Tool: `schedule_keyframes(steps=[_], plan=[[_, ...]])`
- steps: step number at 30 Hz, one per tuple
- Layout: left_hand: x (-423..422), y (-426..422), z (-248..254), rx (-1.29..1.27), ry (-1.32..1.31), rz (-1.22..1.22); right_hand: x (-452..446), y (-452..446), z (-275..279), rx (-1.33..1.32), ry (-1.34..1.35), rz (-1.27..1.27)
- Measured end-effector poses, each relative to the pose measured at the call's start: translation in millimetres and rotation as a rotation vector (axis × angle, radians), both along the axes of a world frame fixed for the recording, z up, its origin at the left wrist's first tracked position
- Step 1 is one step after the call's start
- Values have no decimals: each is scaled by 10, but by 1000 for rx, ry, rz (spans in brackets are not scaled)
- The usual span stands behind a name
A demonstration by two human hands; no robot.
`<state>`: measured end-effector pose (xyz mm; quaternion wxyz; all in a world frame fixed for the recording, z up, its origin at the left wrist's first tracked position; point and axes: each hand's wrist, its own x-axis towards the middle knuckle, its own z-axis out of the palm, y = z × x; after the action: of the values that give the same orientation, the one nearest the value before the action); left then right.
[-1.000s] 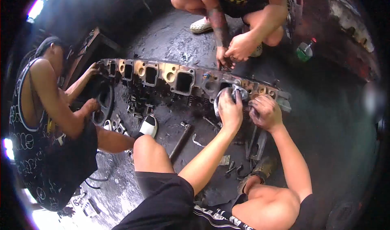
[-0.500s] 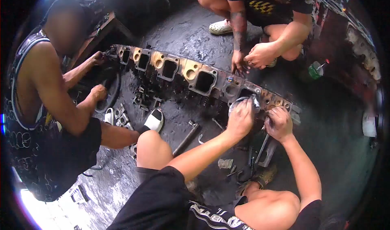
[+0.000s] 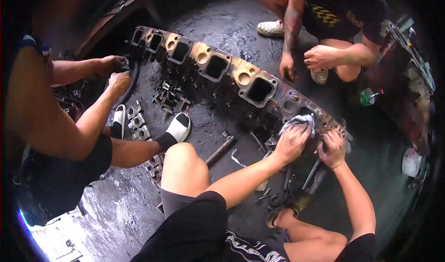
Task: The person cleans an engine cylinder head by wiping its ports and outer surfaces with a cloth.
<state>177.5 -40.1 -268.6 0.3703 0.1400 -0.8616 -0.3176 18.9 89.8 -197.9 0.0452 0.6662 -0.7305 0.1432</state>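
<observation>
A long metal cylinder head (image 3: 243,78) with square and round openings lies diagonally over the floor, valve springs showing along its lower side. My left hand (image 3: 293,142) is closed on a crumpled grey-white rag (image 3: 301,120), pressed to the top face near the right end. Beside it, my right hand (image 3: 332,150) has its fingers curled over the near edge of that same end; the fingertips are partly hidden. Below my right hand, a thin metal rod (image 3: 311,174) lies slanting on the floor.
At left a co-worker's two hands (image 3: 116,72) handle a small dark part. Another person's hands (image 3: 320,58) are beyond the cylinder head. A socket tool (image 3: 221,150), loose metal parts (image 3: 169,97), a green container (image 3: 367,98) and a white tub (image 3: 411,162) are on the floor.
The view has shifted, so the cylinder head appears lower and further right. My left hand keeps the rag on the right end. The left co-worker's hands have come together; the far person's hands have parted.
</observation>
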Motion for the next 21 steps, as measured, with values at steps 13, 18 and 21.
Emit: schedule_keyframes(steps=[13,18,21], plan=[[882,-1195,887,404,-653,157,48,-32,44,93,73,-31],[491,-1055,709,317,-725,147,37,-30,38,101,90,-29],[556,-1079,709,343,-757,112,47,-46,51,109,87,-31]])
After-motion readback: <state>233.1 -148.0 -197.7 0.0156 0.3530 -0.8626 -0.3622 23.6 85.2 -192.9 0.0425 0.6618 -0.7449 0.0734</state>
